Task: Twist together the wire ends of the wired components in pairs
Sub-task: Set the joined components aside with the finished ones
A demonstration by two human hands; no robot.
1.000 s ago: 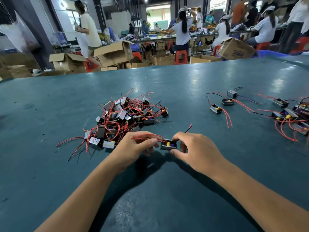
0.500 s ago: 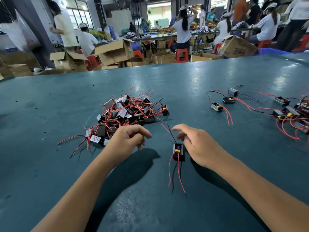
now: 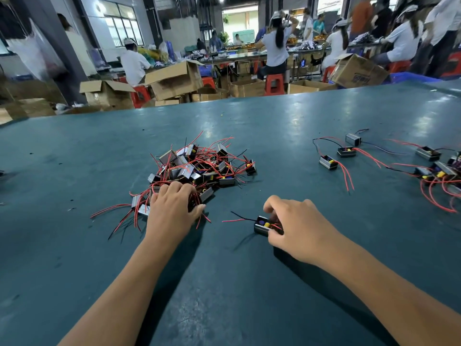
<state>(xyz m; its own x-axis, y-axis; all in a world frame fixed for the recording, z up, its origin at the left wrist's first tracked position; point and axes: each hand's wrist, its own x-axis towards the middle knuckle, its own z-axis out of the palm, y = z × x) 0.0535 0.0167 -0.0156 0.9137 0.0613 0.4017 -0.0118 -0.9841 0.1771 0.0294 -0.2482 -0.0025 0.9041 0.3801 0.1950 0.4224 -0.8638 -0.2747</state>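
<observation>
Left-centre of frame: pile of wired components (image 3: 197,168) on the teal table (image 3: 74,158), small grey boxy housings tangled in thin red and black leads. Left hand (image 3: 172,208) lies on the near edge of the pile, fingers curled down into the leads and housings; looks like it's closing on one, but which piece, and whether it truly has it, cannot tell, fingertips buried. Centre-right, just below the middle: right hand (image 3: 296,228) pinches a single component (image 3: 262,226) sitting on the table, thumb and fingers curled round its right side, one black and one red lead trailing out left. Right side of frame: finished-looking components (image 3: 346,151) laid out apart, more at the far right edge, wires spread. Judgement: these units are light and rigid at the housing, leads thin, springy and easily kinked; the pile will snag, so pulling a lead drags neighbours along. Best hold is on the housing sides to lift one free, then pinch the bare wire tips for twisting, not mid-lead. Stripped ends probably fragile under repeated bending.
</observation>
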